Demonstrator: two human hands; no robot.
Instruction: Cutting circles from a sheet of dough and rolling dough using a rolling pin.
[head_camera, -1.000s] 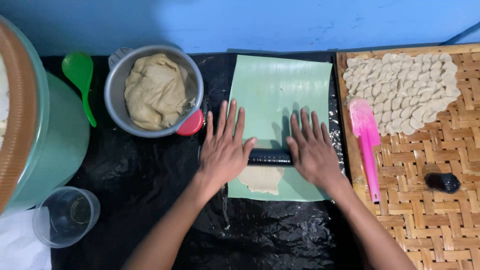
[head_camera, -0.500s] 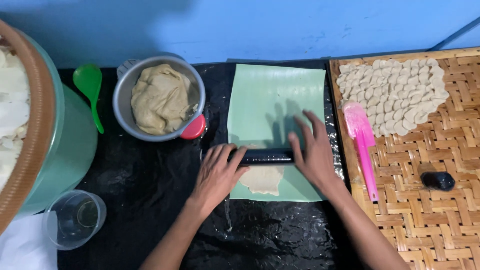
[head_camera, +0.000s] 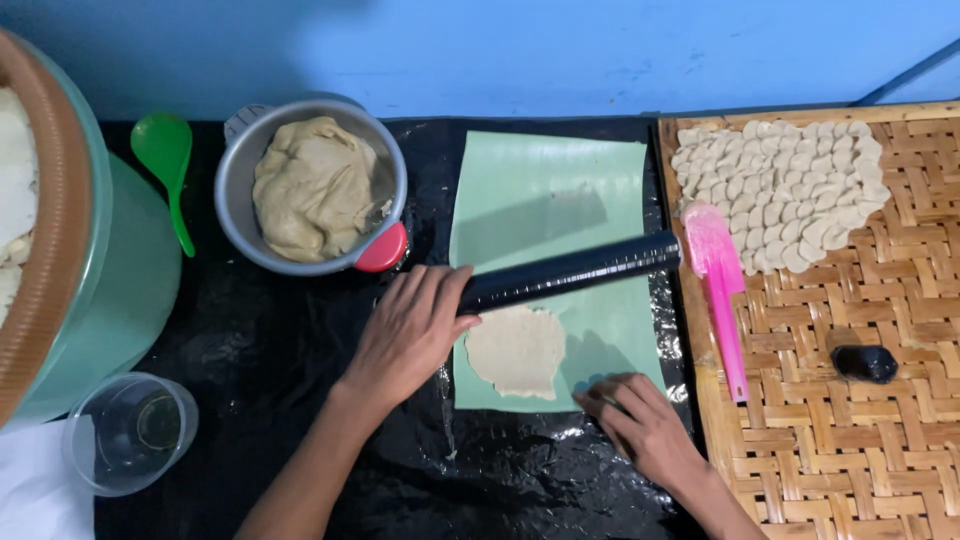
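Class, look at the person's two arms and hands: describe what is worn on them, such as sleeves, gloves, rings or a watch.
Both hands are bare: no gloves on the left hand or the right hand. No ring, watch or bracelet shows on either. The forearms are uncovered as far as the picture's lower edge, so no sleeve is visible. Fingernails look short and unpainted.

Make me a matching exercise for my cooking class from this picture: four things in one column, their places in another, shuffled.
Things:
1. black rolling pin
2. pink spatula
3. flattened dough piece
4. green spoon

Places:
A. on the woven tray, beside the cut dough pieces
B. between the teal tub and the metal pot
C. under the left hand, across the green sheet
D. on the green sheet, by the right hand

Pairs: 1-C, 2-A, 3-D, 4-B
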